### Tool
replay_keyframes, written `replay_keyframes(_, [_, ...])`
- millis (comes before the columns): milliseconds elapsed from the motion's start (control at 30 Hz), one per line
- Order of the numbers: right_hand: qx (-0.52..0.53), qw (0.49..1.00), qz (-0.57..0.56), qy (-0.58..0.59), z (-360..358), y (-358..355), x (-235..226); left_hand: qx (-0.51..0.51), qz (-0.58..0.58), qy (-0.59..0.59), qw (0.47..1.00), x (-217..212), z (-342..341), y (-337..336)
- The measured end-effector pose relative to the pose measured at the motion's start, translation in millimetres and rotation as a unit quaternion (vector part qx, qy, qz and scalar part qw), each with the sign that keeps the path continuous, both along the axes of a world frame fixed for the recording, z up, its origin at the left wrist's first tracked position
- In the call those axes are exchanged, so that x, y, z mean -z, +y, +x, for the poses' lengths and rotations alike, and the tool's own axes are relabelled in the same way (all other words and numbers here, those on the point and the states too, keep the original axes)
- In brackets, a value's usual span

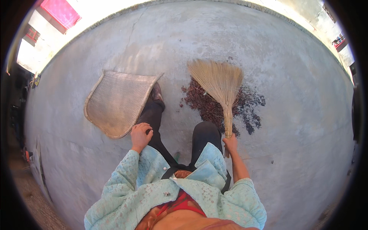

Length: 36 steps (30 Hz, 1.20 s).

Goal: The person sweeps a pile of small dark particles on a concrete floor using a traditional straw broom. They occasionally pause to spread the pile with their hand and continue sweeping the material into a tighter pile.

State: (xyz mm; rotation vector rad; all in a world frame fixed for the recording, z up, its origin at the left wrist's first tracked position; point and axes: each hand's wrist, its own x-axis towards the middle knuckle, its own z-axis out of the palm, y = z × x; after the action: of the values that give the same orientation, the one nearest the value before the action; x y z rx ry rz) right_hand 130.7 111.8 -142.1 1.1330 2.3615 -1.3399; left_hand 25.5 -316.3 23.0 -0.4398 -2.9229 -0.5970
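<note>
Pale straw broom [218, 78], fanned over dark debris [201, 101] on broad grey floor [303, 130], handle [227, 120] grasped by right fingers [229, 141], left fingers [143, 126] released, half-curled beside woven tray [117, 97], room left between tray and broom

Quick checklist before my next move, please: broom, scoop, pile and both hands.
1. Right hand gripping the straw broom by its handle: ok.
2. Broom's bristles over the dark pile: ok.
3. Pile gathered tight: not ok, bits are scattered at its right edge.
4. Woven scoop up against the pile: not ok, it's apart, to the left.
5. Left hand touching the scoop: cannot tell.
</note>
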Motion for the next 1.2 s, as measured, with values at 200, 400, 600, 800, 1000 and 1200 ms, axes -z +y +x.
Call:
replay_keyframes(200, [-0.029, 0.998, -0.03, -0.055, 23.5, 6.9, 9.1, 0.004, -0.002, 0.002, 1.0, 0.0, 2.8, -2.0])
replay_keyframes(400, [-0.044, 0.998, 0.042, 0.024, 32.6, -11.0, -18.2, -0.01, -0.007, -0.003, 1.0, 7.0, 2.9, -4.1])
replay_keyframes(600, [-0.075, 0.992, 0.065, -0.074, 39.4, -15.0, 47.8, 0.006, -0.002, 0.012, 1.0, 5.5, 1.0, -2.4])
replay_keyframes(800, [-0.055, 0.998, 0.019, 0.022, 65.7, -11.8, -17.2, -0.01, -0.003, 0.005, 1.0, 6.8, 6.2, -6.8])
replay_keyframes(1000, [-0.083, 0.976, 0.169, -0.109, 114.1, 9.0, 38.0, 0.004, -0.003, 0.01, 1.0, 11.4, -1.3, 0.4])
replay_keyframes(1200, [-0.068, 0.995, 0.079, 0.002, 109.7, -2.1, 0.7, -0.02, -0.017, 0.001, 1.0, 14.2, 6.7, -11.0])
